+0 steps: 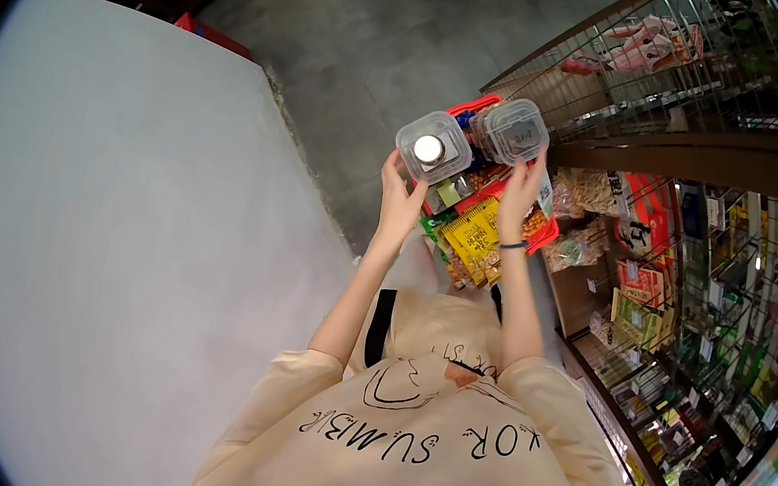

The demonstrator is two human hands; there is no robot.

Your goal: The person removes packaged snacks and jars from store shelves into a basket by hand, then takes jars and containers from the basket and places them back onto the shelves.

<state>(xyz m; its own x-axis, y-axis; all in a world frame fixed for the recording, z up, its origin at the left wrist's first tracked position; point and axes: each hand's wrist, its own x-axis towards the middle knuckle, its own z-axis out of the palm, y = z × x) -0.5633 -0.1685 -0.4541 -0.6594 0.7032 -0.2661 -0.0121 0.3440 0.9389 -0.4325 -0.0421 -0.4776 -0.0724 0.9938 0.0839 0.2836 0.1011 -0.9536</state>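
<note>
"Count them?"
"One clear tub (454,162), pinched by the left hand (398,198); one tub stack (517,131), right hand (518,199) against it, grip unclear."
"Where?"
"Both toward one o'clock, over one red basket (548,236)."

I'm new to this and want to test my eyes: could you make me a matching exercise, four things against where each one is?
Things
1. Left hand
2. Right hand
3. Dark band
4. Yellow packet

Places
A. Around the right wrist
B. At the stacked tubs
C. Nearer the person's body than the tubs, between the two forearms
D. At the clear tub that shows a round white top

Pairs: 1-D, 2-B, 3-A, 4-C
</note>
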